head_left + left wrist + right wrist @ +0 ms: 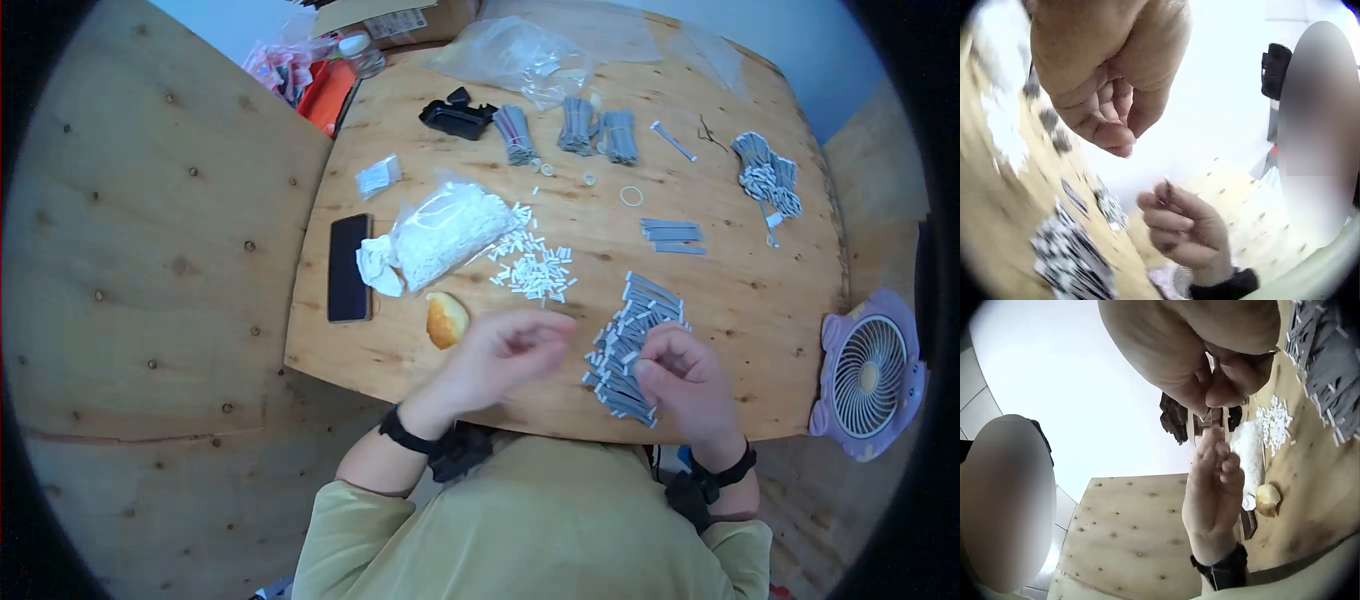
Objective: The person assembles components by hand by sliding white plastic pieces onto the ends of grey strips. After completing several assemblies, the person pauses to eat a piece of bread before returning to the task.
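Observation:
My left hand [507, 352] is over the table's front part, right of a bread roll [446, 320]. Its thumb and finger meet at their tips in the left wrist view, and no held thing shows between them. My right hand [688, 385] has curled fingers and overlaps the right side of a pile of grey strips with white ends [632, 340]. I cannot tell whether something small is between its fingertips. Small white tubes [537, 270] lie scattered beyond the left hand, beside a clear bag full of white pieces [450, 235].
A phone [348, 268] lies on the left. Several grey strips [672, 236] lie beyond the pile. Bundled grey strips [576, 125] and a black plastic part [457, 116] sit farther back. White-ended bundles [766, 175] lie at right, with a purple fan [868, 375] by the table edge.

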Available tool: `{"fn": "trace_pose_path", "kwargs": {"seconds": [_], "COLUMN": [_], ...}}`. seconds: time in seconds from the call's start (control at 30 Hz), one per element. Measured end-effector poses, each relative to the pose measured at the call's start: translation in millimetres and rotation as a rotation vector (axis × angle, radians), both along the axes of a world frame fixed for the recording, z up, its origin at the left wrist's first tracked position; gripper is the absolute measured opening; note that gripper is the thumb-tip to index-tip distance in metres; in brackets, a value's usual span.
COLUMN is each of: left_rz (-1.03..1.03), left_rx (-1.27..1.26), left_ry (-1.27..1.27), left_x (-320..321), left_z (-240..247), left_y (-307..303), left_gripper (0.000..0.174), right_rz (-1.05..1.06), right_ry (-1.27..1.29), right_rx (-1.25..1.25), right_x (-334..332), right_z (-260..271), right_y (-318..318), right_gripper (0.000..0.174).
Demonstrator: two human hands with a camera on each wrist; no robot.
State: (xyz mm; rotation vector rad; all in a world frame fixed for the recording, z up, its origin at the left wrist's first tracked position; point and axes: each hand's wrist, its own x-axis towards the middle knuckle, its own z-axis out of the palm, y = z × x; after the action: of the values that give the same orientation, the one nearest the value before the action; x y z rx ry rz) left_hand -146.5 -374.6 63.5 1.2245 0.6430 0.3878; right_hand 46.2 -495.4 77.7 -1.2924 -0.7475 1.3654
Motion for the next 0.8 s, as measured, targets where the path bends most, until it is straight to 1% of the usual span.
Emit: {"fn": "trace_pose_path", "kwargs": {"seconds": [0.03, 0.1, 0.2, 0.3, 0.4, 0.43, 0.53, 0.63, 0.73, 0.8], "left_rz": [0.05, 0.266, 0.171, -0.18, -0.488, -0.607, -0.778, -0.896, -0.922, -0.944], "left_rx": [0.161, 0.297, 0.881, 1.214, 1.248, 1.295, 1.438, 1.439, 1.539, 1.537], "left_ry": [0.131, 0.223, 0.422, 0.465, 0.378, 0.451, 0.62, 0.785, 0.826, 0.828], "left_x": [-16.1, -48.1, -75.1, -68.5, -47.8, -42.1, -32.5, -25.0, -20.9, -18.8], "left_z": [-2.0, -9.4, -7.1, 2.7, -4.4, -7.2, -11.0, -8.2, -11.8, -16.6], "left_y": [10.6, 30.3, 65.8, 90.6, 95.7, 95.3, 89.6, 84.8, 85.6, 87.0], "left_gripper": [0.02, 0.015, 0.012, 0.014, 0.012, 0.019, 0.023, 0.026, 0.026, 0.025], "right_rz": [-0.042, -0.13, -0.126, -0.059, -0.092, -0.099, -0.131, -0.167, -0.165, -0.156], "right_ry": [0.003, 0.008, 0.021, 0.027, -0.003, -0.003, -0.003, -0.006, -0.006, 0.009], "right_rx": [-0.009, -0.029, -0.082, -0.034, -0.008, -0.001, -0.008, -0.045, -0.037, -0.032], "right_x": [2.7, 8.0, 8.8, 0.0, -8.7, -8.4, -3.6, -0.5, 0.0, -1.1], "right_z": [-1.2, -4.1, -6.8, -8.5, -3.3, -2.2, -0.2, -1.0, -3.4, -3.9], "right_y": [-1.8, -4.3, -2.7, 4.7, 9.3, 8.8, 4.8, 0.7, 1.2, 3.8], "right_gripper": [0.006, 0.006, 0.006, 0.006, 0.006, 0.006, 0.007, 0.007, 0.007, 0.007]}}
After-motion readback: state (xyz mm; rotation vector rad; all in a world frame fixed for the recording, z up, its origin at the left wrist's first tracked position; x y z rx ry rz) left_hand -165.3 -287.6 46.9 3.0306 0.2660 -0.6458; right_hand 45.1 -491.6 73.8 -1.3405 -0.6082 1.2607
